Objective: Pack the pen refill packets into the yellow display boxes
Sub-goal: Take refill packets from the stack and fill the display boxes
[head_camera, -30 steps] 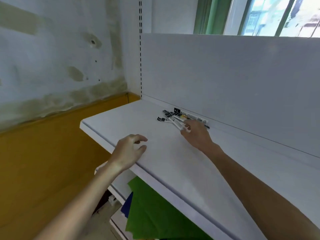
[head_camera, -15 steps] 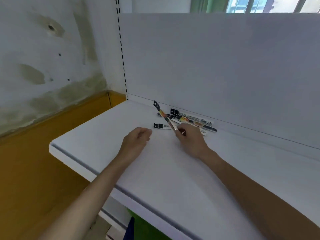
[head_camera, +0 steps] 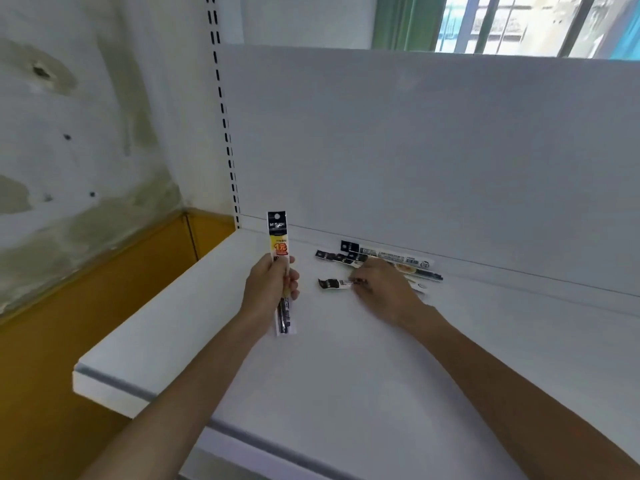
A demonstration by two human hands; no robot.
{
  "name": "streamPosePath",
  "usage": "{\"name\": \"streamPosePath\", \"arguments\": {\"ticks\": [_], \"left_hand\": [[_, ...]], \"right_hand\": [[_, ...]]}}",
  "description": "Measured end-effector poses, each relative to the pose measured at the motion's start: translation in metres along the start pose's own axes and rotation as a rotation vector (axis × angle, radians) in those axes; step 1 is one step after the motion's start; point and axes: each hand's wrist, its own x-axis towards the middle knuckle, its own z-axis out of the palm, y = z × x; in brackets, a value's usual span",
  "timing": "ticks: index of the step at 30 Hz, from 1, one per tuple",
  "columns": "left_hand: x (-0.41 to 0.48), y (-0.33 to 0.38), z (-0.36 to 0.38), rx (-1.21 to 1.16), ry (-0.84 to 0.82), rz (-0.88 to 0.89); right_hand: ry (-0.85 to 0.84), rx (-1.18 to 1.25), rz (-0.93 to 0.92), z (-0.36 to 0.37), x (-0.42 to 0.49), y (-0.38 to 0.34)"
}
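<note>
**One refill packet in hand, the rest against the back panel**

The left hand (head_camera: 272, 289) holds a pen refill packet (head_camera: 280, 251) upright, out in front of the back panel (head_camera: 415, 150). Its grip is closed round the packet's middle, with thumb and fingers wrapped about it. The packet is a long, narrow clear sleeve. At the top it has a black header with a round white hang hole and white lettering too blurred to read for certain. Below the header is a yellow label printed "1元" in red. A dark refill shows through the clear lower part beneath the hand.

The loose packets (head_camera: 391, 259) lie flat on the white shelf (head_camera: 311, 375), just beside the foot of the back panel. They overlap and run along it — black headers at one end, and one carries a barcode near the other end. A lone packet (head_camera: 332, 284) lies a little farther out from the panel, apart from that cluster. The right hand (head_camera: 384, 292) rests over these, fingertips at the lone packet's end — whether its grip pinches the packet or only touches it cannot be told.
</note>
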Motion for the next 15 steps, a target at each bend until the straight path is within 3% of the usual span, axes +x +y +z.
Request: {"name": "streamPosePath", "arguments": {"ticks": [2,4,8,11,13,15], "left_hand": [[0.006,0.002,-0.007,-0.002,-0.019,-0.01],[0.009,0.003,-0.011,0.03,-0.034,-0.015],[0.01,0.004,-0.014,0.02,-0.113,-0.027],[0.007,0.004,-0.009,0.002,-0.296,-0.046],[0.002,0.004,-0.005,0.004,-0.384,-0.03],[0.003,0.004,-0.007,0.039,-0.368,0.016]], "right_hand": [[-0.001,-0.069,-0.044,0.002,0.002,-0.007],[0.041,0.021,-0.047,0.002,0.006,-0.02],[0.152,0.49,0.186,-0.018,0.021,-0.061],[0.115,0.889,0.288,-0.027,0.026,-0.087],[0.11,0.854,0.288,-0.027,0.026,-0.093],[0.192,0.634,0.283,-0.029,0.024,-0.088]]}}
